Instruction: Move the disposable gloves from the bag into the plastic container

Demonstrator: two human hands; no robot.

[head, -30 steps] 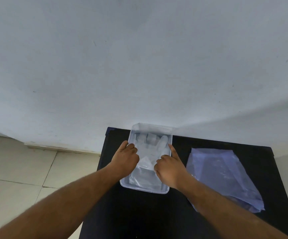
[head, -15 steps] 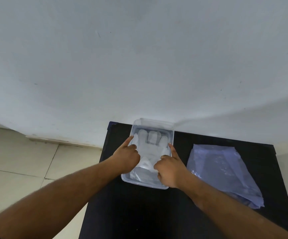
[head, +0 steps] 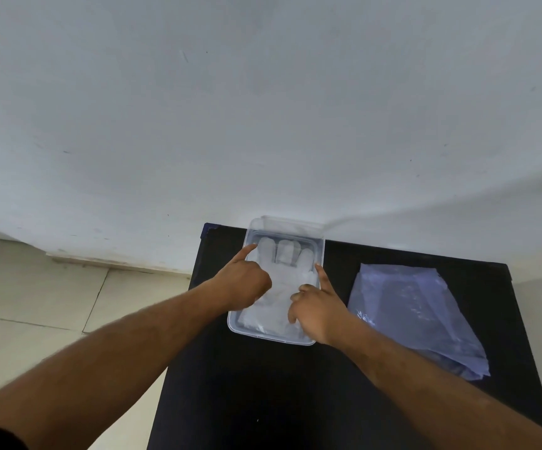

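Two bare forearms are being extended from the near edge of the view across a black table (head: 263,401), whose dark top is being shown against a pale tiled floor (head: 36,303) at the left. The left hand (head: 242,282) is being held over the left half of the clear plastic container (head: 271,337); its index finger is being stretched forward to the container's left rim, while the remaining fingers are being curled loosely toward the palm, with nothing seen to be grasped. The right hand (head: 320,311) is being rested at the container's right side, its index finger being pointed along the right rim and its other fingers being bent down onto the contents; whether any film is being pinched under them cannot be told. The disposable gloves (head: 284,271) are being shown lying flat inside the container, between the two hands, with their translucent finger shapes being directed toward the far end. Just to the right of the container, apart from it, the bluish plastic bag (head: 416,316) is being shown lying flattened and crumpled on the table. Beyond the container's far rim, a plain white wall (head: 263,108) is being shown filling the upper part of the view.
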